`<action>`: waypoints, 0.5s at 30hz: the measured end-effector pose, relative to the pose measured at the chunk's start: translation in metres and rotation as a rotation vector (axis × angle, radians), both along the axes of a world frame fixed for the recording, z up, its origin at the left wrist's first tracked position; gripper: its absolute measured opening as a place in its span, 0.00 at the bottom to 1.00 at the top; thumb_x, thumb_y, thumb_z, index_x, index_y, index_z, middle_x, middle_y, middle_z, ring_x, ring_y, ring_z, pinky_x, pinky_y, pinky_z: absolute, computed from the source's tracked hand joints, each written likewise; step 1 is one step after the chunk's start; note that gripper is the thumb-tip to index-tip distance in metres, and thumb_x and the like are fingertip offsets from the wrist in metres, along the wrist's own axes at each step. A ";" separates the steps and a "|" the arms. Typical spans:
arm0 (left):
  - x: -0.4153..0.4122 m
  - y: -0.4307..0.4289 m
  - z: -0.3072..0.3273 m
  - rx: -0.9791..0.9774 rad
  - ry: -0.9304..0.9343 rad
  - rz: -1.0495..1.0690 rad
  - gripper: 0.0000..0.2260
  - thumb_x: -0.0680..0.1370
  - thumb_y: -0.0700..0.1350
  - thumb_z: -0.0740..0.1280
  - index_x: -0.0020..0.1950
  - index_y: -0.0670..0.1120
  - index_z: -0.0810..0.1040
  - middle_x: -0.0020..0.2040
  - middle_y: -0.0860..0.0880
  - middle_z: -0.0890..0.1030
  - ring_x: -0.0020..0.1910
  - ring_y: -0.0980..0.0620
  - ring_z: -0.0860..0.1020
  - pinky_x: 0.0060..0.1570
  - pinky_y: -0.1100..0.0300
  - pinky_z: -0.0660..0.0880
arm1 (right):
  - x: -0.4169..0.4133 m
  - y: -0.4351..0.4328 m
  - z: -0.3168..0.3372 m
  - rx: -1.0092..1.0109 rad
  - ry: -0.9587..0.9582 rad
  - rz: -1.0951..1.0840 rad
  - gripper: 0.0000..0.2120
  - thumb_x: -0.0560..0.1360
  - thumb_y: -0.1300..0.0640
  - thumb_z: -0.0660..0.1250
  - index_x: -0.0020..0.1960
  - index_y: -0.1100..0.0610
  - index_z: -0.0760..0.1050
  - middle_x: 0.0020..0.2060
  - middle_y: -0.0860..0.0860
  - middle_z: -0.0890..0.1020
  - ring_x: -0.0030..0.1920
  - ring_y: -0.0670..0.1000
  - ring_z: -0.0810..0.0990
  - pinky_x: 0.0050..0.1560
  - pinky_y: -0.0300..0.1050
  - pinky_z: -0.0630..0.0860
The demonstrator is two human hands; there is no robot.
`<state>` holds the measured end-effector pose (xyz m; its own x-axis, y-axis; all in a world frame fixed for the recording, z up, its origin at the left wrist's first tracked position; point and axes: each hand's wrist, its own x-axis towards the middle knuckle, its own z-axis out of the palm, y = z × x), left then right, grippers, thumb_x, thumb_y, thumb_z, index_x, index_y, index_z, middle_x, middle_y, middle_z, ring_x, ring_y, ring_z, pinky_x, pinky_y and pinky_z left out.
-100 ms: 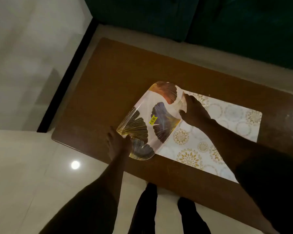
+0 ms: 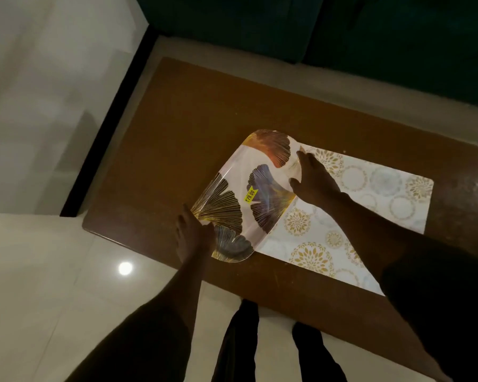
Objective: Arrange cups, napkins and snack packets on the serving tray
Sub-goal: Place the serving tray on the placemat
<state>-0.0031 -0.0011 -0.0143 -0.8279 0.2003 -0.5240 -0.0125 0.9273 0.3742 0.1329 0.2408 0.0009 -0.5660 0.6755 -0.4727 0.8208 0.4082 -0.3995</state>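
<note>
Bare serving tray point(image 2: 233, 172) on placemat point(image 2: 375, 194)

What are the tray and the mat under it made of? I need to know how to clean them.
The tray looks like glossy printed plastic or melamine: it reflects light strongly over its leaf print and carries a yellow price sticker. The mat looks like thin, flat printed vinyl or laminated sheet with a duller sheen; which one cannot be told.
</note>
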 end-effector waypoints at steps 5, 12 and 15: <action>0.001 0.001 -0.019 0.006 -0.004 0.017 0.36 0.74 0.40 0.68 0.77 0.49 0.52 0.74 0.39 0.64 0.68 0.34 0.68 0.62 0.37 0.71 | -0.007 0.002 -0.011 -0.049 0.015 -0.072 0.38 0.76 0.53 0.66 0.79 0.56 0.48 0.78 0.59 0.54 0.76 0.63 0.56 0.71 0.59 0.64; -0.022 -0.002 -0.012 -0.013 0.149 -0.110 0.33 0.72 0.34 0.67 0.75 0.50 0.62 0.67 0.38 0.70 0.60 0.36 0.74 0.51 0.48 0.73 | -0.009 -0.008 -0.014 -0.054 0.136 -0.438 0.27 0.76 0.60 0.66 0.72 0.60 0.61 0.66 0.63 0.70 0.65 0.64 0.72 0.59 0.55 0.74; -0.036 0.014 -0.012 0.041 0.179 -0.173 0.33 0.71 0.32 0.66 0.74 0.50 0.66 0.69 0.41 0.70 0.63 0.38 0.72 0.57 0.47 0.72 | 0.026 -0.025 -0.012 -0.104 0.190 -0.700 0.17 0.76 0.62 0.63 0.64 0.61 0.68 0.61 0.62 0.77 0.60 0.63 0.77 0.56 0.53 0.78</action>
